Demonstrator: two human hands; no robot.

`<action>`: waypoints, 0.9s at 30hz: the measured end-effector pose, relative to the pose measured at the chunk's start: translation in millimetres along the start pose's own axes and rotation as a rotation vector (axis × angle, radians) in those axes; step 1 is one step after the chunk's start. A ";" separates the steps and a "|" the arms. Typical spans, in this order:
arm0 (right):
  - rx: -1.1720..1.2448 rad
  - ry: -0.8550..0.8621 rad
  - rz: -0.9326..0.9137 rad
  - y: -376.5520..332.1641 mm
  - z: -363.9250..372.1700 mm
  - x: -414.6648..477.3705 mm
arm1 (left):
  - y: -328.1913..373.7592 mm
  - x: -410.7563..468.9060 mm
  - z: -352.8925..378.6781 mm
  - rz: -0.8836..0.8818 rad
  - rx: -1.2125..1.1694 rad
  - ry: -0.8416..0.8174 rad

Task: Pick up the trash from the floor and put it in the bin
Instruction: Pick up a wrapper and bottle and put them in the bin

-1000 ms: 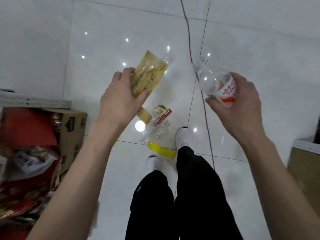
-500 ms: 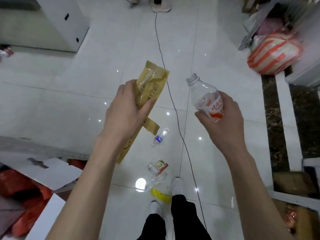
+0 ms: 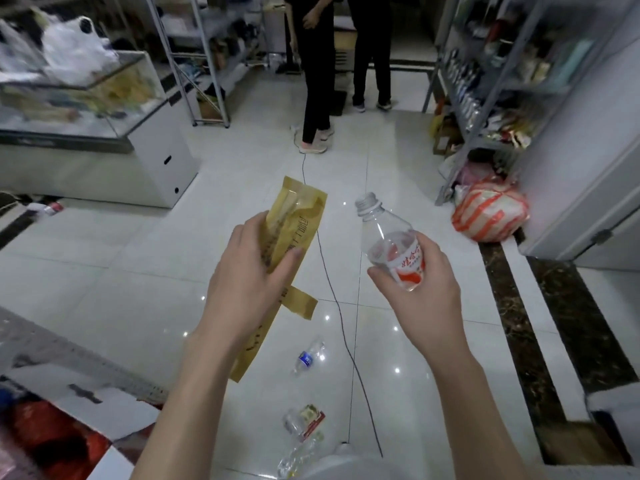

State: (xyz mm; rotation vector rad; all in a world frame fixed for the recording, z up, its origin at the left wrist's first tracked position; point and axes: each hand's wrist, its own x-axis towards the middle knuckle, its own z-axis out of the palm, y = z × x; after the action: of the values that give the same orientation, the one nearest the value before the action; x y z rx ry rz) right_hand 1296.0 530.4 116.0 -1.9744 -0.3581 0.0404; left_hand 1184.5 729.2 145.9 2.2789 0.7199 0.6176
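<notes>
My left hand point(image 3: 254, 285) grips a long yellow paper wrapper point(image 3: 302, 216) that sticks up above the fingers and hangs down below the wrist. My right hand point(image 3: 420, 289) holds a clear, capless plastic bottle point(image 3: 388, 239) with a red and white label, tilted to the left. On the white tiled floor below lie a small bottle with a blue label point(image 3: 306, 358), a crushed bottle with a red label point(image 3: 304, 422) and another crumpled clear bottle point(image 3: 298, 455). No bin is recognisable in view.
A thin black cable point(image 3: 341, 327) runs along the floor between my arms. Two people point(image 3: 317, 74) stand ahead in the aisle. A glass display counter point(image 3: 86, 109) is at left, metal shelves point(image 3: 491, 81) at right, with a red-striped bag point(image 3: 490, 213) beneath them. Cardboard and red bags point(image 3: 52, 431) lie bottom left.
The view has lifted from the floor at my feet up to the shop aisle. Both hands keep the same hold on the wrapper and the bottle.
</notes>
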 end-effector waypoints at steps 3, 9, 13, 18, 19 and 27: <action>0.010 0.023 0.017 0.8 -4.5 -14.9 | -3.6 -8.7 -1.2 0.023 0.006 -0.031; -0.023 0.082 0.080 1.8 -13.3 -56.1 | -21.0 -26.9 -7.6 0.058 -0.035 -0.089; -0.059 0.164 0.158 15.5 -19.2 -101.6 | -30.6 -47.6 4.5 0.098 -0.091 -0.207; -0.048 0.329 0.325 34.3 -44.8 -179.8 | -19.1 -88.3 29.3 0.196 -0.112 -0.415; -0.043 0.371 0.352 35.1 -52.3 -196.3 | -12.9 -97.2 34.5 0.224 -0.115 -0.459; -0.069 0.796 0.518 34.0 -124.3 -339.5 | 63.4 -191.6 75.3 0.577 -0.147 -0.770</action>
State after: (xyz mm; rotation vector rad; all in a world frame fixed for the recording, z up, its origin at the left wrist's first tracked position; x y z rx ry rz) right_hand 1003.5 316.4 92.6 -1.9296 0.6724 -0.4195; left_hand 1108.5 533.9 96.1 2.3148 -0.3481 -0.0069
